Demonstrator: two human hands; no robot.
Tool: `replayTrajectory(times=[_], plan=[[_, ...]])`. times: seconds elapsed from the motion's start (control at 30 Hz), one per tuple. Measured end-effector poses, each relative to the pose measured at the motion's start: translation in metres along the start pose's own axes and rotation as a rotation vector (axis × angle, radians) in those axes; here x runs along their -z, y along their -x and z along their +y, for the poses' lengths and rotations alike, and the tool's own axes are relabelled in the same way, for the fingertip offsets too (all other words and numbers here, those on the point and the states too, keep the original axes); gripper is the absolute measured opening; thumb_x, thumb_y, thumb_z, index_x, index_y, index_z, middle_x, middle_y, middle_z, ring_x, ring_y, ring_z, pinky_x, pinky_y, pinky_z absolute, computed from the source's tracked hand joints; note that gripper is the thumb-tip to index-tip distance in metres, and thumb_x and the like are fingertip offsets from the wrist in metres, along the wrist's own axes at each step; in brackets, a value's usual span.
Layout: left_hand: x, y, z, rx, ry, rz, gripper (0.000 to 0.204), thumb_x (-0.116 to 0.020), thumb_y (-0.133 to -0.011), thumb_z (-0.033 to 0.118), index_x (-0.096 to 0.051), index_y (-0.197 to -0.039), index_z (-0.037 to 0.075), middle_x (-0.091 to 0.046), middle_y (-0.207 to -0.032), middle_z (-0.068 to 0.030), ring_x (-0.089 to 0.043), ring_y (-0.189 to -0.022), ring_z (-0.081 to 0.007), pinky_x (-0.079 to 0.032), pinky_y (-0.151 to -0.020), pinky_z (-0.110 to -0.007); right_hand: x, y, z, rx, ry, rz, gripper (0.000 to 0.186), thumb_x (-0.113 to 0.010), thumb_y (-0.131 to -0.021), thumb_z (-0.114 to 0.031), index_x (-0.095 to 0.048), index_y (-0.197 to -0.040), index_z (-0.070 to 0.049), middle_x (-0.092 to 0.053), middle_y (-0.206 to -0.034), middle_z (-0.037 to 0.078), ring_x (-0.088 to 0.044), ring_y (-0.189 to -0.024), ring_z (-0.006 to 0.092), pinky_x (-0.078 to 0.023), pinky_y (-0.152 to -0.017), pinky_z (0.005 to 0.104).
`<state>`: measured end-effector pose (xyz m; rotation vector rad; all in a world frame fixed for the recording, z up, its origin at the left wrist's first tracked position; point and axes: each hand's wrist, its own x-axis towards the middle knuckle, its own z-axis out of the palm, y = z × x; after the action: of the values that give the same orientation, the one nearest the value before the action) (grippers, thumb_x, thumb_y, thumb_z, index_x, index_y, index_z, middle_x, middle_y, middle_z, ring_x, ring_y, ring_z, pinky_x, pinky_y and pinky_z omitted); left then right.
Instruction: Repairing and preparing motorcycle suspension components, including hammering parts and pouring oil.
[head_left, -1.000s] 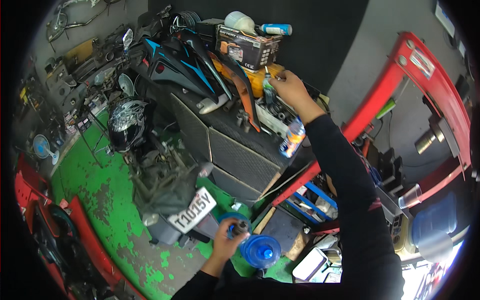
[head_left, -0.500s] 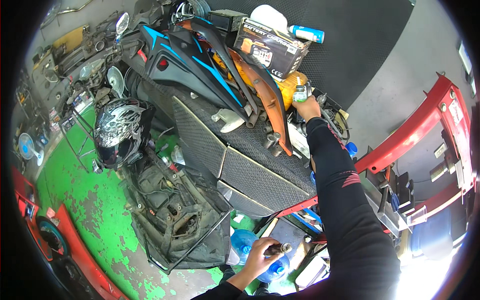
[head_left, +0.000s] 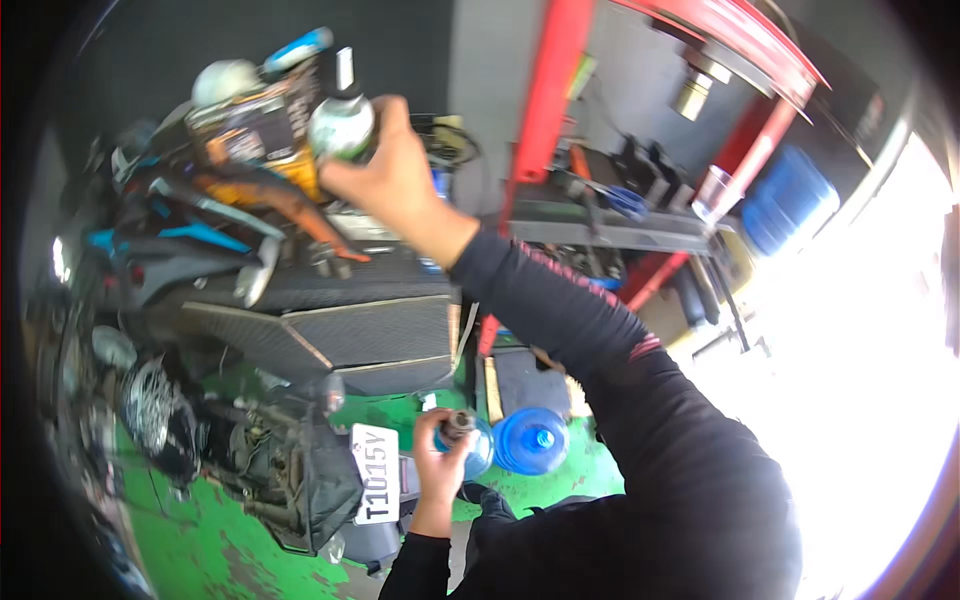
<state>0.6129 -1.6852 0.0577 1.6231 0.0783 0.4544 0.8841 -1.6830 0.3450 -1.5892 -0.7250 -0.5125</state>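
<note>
My right hand (head_left: 400, 180) is closed around a small white-and-green bottle (head_left: 342, 130) with a dark top and a white tip, held up above the workbench. Motion blurs the bottle's details. Lower down, near my body, my left hand (head_left: 437, 470) grips a brownish, cylindrical metal part (head_left: 458, 427), its round end facing up; the fingers wrap its side and hide the rest. Directly behind that part are a blue water jug (head_left: 482, 452) and, to its right, a second blue jug (head_left: 535, 442), both on the floor.
Motorcycle fairings (head_left: 190, 225) and a carton (head_left: 255, 125) crowd the bench (head_left: 380, 335). Left of my legs is a stripped motorcycle (head_left: 290, 465) with a white plate (head_left: 375, 475). A red press frame (head_left: 545, 95) and a tool-laden metal shelf (head_left: 620, 235) stand to the right.
The view has swung right. My right hand has lifted the bottle off the cluttered bench and brought it closer. The left hand keeps its hold on the metal part.
</note>
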Motion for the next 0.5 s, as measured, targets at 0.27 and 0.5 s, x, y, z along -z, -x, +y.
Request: replayTrajectory(times=[0.27,0.5], plan=[[-0.068,0.06,0.05,0.143,0.315,-0.058,0.055,-0.082,-0.081,-0.002,-0.055,-0.128,0.001,-0.063,-0.116,-0.0071,-0.063,-0.106,-0.0174,-0.05,-0.096,-0.033,0.294,0.249,-0.08,-0.114,0.317,0.131,0.076,-0.085,-0.071,-0.02,-0.045,-0.132,0.001,-0.059,-0.116,0.017,-0.062,-0.11,0.0233,-0.05,-0.095,0.0364],[-0.141,0.152,0.084,0.203,0.321,-0.103,0.055,-0.081,-0.084,0.001,-0.053,-0.131,0.005,-0.061,-0.118,-0.0041,-0.061,-0.11,-0.0164,-0.049,-0.099,-0.033,0.533,0.548,-0.162,-0.432,0.568,0.351,0.074,-0.08,-0.071,-0.01,-0.043,-0.135,-0.001,-0.056,-0.117,0.011,-0.056,-0.109,0.0212,-0.046,-0.098,0.0366]])
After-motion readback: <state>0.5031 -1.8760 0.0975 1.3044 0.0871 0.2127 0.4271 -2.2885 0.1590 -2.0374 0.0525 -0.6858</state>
